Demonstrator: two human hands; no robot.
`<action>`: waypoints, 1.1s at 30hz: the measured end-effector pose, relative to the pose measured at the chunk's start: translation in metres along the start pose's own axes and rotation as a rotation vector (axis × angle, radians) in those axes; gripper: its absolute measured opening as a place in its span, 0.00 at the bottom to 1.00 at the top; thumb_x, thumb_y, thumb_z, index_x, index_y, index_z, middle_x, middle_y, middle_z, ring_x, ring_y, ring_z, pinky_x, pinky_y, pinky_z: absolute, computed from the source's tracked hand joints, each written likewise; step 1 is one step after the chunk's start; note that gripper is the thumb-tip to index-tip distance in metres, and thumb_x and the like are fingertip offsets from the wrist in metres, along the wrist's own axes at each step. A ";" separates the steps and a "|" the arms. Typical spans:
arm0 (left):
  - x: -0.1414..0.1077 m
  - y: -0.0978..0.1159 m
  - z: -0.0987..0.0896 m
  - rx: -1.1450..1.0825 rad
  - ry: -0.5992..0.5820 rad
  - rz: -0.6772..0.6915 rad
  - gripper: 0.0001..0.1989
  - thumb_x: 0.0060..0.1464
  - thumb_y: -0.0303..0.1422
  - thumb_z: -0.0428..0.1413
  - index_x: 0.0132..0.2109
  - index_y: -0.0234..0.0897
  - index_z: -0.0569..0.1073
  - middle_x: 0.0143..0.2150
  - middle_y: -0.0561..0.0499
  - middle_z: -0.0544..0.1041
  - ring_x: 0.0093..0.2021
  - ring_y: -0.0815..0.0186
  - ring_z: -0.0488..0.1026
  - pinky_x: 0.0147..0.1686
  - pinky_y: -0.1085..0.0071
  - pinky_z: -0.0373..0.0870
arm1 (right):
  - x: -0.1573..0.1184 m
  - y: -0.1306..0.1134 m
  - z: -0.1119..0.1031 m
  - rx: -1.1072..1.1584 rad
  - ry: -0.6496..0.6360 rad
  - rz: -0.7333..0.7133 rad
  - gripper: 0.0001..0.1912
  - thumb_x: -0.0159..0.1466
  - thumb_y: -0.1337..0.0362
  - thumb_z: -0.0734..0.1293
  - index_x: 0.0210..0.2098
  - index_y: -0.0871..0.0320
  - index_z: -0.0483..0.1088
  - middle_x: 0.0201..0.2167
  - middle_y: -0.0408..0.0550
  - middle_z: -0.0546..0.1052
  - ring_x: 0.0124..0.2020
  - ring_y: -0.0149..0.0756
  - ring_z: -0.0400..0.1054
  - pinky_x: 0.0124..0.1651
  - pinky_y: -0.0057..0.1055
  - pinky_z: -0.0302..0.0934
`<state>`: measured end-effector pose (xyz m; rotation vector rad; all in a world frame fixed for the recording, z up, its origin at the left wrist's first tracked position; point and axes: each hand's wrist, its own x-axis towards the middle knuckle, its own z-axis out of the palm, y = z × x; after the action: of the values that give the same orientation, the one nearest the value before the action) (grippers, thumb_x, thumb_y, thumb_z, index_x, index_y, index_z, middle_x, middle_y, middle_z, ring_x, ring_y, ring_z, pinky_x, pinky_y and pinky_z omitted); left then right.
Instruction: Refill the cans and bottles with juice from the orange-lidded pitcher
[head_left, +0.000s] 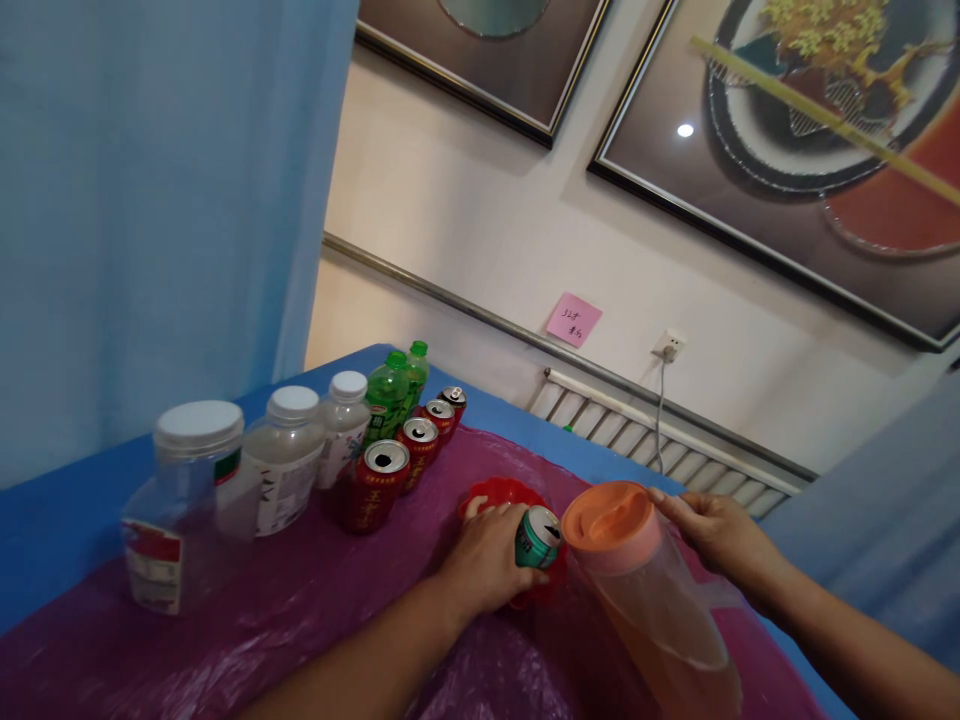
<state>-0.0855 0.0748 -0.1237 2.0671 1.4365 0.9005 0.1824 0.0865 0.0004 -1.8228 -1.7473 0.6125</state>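
My left hand point(487, 560) is wrapped round a small green drink can point(538, 540), its opened top tilted to the right. Under and behind the can is a red basin with a scalloped rim point(504, 490), partly hidden by my hand. My right hand point(712, 525) is closed at the upper side of a clear plastic pitcher point(645, 600), apparently on its handle. The pitcher leans with its orange lid point(609, 515) close beside the can's top. Some liquid shows inside it; whether any is flowing out I cannot tell.
To the left stand several opened red cans point(377, 485), green bottles point(388, 395), white-capped clear bottles point(289, 460) and a large clear jar point(187, 510). Purple plastic sheeting point(300, 630) covers the blue table point(45, 510). Behind are a radiator point(600, 420) and a plugged-in cable point(661, 410).
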 end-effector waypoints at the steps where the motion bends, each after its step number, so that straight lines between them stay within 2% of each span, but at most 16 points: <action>1: 0.000 0.000 0.000 0.003 0.000 -0.001 0.30 0.41 0.44 0.71 0.51 0.43 0.74 0.52 0.48 0.79 0.56 0.50 0.73 0.65 0.48 0.49 | 0.000 0.001 0.000 -0.001 0.000 0.000 0.32 0.55 0.35 0.66 0.18 0.51 0.49 0.15 0.34 0.51 0.17 0.26 0.44 0.21 0.28 0.40; 25: -0.001 0.000 0.001 0.015 0.008 0.006 0.30 0.41 0.43 0.71 0.52 0.43 0.74 0.52 0.49 0.79 0.56 0.49 0.73 0.65 0.46 0.49 | 0.004 0.008 0.000 0.049 -0.001 0.004 0.33 0.53 0.34 0.68 0.17 0.51 0.50 0.14 0.34 0.51 0.17 0.26 0.42 0.21 0.28 0.38; 33: -0.001 0.000 0.002 0.010 0.018 0.014 0.29 0.41 0.42 0.71 0.50 0.44 0.74 0.50 0.49 0.80 0.54 0.49 0.74 0.64 0.45 0.51 | 0.002 0.004 0.001 0.047 0.021 0.003 0.33 0.50 0.34 0.69 0.16 0.51 0.51 0.14 0.35 0.51 0.16 0.27 0.45 0.21 0.29 0.40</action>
<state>-0.0841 0.0741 -0.1256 2.0842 1.4402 0.9220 0.1848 0.0881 -0.0027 -1.7938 -1.7029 0.6287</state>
